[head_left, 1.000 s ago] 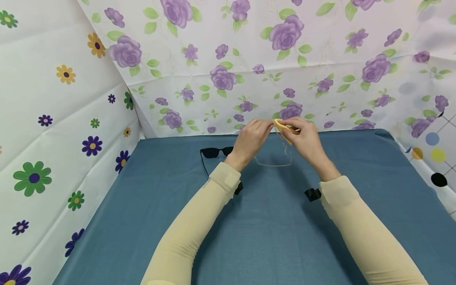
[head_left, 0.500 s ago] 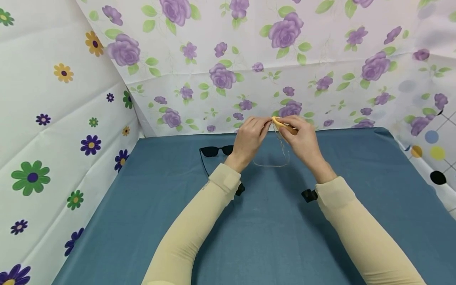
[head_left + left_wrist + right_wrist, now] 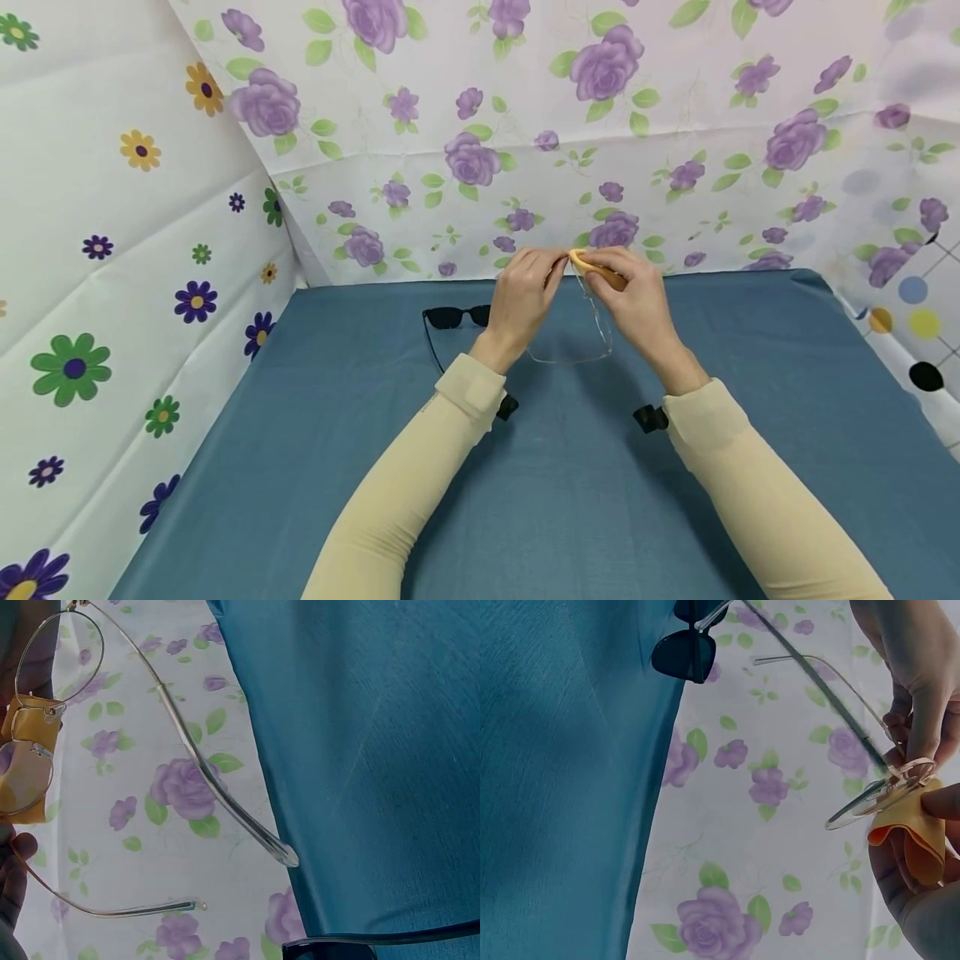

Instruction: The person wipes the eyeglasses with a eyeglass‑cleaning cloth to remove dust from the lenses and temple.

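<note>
A: What kind of grip steadies the clear-framed glasses (image 3: 186, 735)?
B: The left hand (image 3: 521, 296) pinches them at one end, by a temple (image 3: 150, 909), while the right hand (image 3: 637, 292) pinches a yellow cloth (image 3: 911, 817) against a lens (image 3: 26, 776).
A: Where, and why there?
B: Raised near twelve o'clock over the blue-covered table (image 3: 585, 500), probably so both lens faces can be reached.
A: And the sunglasses (image 3: 447, 318)?
B: Around nine o'clock from the glasses, seemingly out of the way.
</note>
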{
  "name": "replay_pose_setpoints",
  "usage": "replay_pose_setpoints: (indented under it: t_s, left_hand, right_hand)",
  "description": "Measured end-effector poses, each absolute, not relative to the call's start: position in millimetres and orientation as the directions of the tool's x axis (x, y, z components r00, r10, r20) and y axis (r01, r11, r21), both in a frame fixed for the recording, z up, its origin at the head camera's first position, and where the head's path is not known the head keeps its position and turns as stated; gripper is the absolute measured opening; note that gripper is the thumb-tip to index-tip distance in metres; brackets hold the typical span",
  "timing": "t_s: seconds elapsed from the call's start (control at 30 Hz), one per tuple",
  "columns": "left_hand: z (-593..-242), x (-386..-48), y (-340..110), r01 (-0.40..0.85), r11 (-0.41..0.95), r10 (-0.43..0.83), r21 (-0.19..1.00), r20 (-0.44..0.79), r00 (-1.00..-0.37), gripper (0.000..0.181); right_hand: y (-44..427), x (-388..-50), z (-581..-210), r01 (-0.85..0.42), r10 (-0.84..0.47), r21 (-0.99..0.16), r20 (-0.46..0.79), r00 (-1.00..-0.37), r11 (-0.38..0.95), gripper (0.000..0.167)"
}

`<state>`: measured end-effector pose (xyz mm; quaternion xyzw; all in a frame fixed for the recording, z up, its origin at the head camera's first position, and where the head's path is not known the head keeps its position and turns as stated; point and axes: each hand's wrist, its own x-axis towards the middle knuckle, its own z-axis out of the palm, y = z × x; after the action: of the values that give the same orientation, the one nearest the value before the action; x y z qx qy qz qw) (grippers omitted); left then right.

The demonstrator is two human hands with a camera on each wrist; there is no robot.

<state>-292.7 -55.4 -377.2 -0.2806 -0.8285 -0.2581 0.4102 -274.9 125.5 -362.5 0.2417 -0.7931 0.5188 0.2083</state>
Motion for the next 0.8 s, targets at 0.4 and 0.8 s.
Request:
replay_pose_setpoints:
  t_s: [0.4,0.8]
  left_hand:
    - [-376.7,-285.4,-58.8,0.654,0.712,0.204,0.255,0.816,-0.541,0.021]
    - [-374.5,-278.3,-66.9,0.653,0.687,0.127,0.319,0.832,-0.54,0.019]
  right_hand:
    - [123.6,-268.7,-361.9,-0.723,-0.275,-0.571,0.678,-0.682,0.388,0.027]
    - [123.6,-262.5,-362.5,-0.802,-0.346,-0.476,0.731,-0.589,0.361,0.029]
